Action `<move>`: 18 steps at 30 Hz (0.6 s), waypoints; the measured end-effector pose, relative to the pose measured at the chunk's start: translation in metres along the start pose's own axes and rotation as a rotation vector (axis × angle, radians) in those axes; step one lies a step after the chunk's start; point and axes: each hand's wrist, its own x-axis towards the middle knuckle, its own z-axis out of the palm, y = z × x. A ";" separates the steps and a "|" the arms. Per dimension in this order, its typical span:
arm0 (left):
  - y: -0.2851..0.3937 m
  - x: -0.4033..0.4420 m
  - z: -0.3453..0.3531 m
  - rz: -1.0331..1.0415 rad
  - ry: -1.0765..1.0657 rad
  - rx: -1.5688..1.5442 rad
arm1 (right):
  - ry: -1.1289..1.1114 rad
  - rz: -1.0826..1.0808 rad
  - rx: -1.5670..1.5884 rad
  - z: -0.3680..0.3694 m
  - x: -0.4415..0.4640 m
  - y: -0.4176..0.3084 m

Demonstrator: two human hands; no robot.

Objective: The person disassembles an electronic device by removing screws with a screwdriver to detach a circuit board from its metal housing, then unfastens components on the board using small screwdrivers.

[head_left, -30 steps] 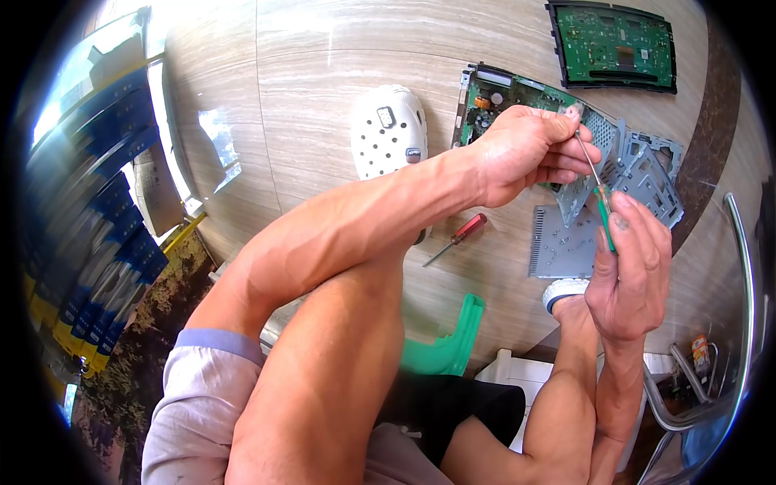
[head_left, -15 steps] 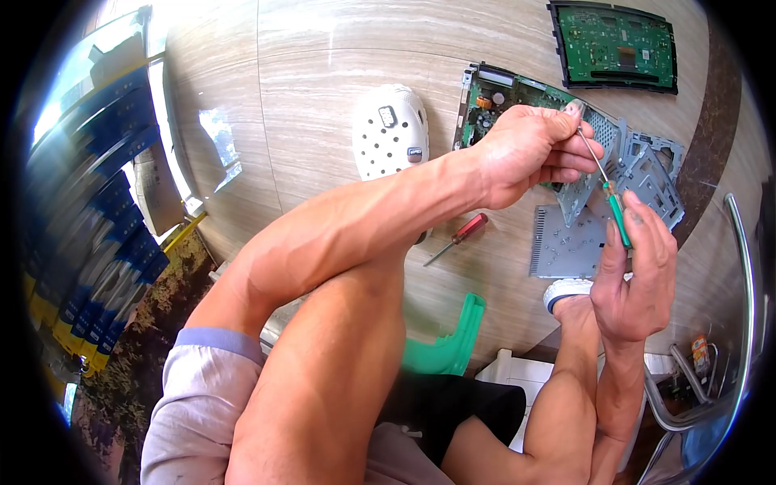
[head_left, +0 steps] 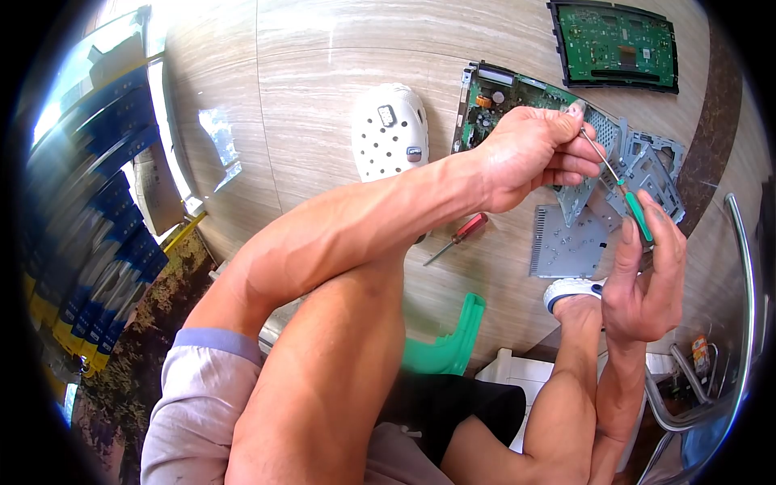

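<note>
A screwdriver (head_left: 638,217) with a green handle and thin metal shaft slants between my two hands. My left hand (head_left: 541,153) is closed in a pinch at the shaft's tip; anything else in that pinch is hidden. The handle lies between the thumb and fingers of my right hand (head_left: 647,283). Below and behind my left hand stands an opened device with a green circuit board (head_left: 529,85) and a perforated metal sheet (head_left: 578,196). Close by, a flat grey metal plate (head_left: 558,242) carries several small screws.
A red-handled screwdriver (head_left: 461,237) lies on the tiled floor beside a white clog (head_left: 390,133). Another circuit board (head_left: 618,47) in a black frame rests at the back right. Bent metal brackets (head_left: 659,182), a green plastic piece (head_left: 453,343) and a chrome tube (head_left: 745,267) are nearby.
My right hand has shifted slightly right with the screwdriver handle, so the shaft slants more. My left hand stays almost in place at the tip.
</note>
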 end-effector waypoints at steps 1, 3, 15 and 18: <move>0.000 0.000 0.000 0.003 0.000 0.000 | 0.005 0.000 0.000 0.000 0.000 0.000; 0.000 0.000 0.000 0.008 0.000 -0.001 | 0.012 -0.003 -0.012 0.001 0.000 0.001; -0.002 0.000 0.001 0.026 0.033 0.062 | 0.005 0.009 0.004 -0.001 0.005 0.004; -0.003 0.002 0.000 0.052 0.045 0.127 | -0.016 0.025 0.010 -0.005 0.009 0.003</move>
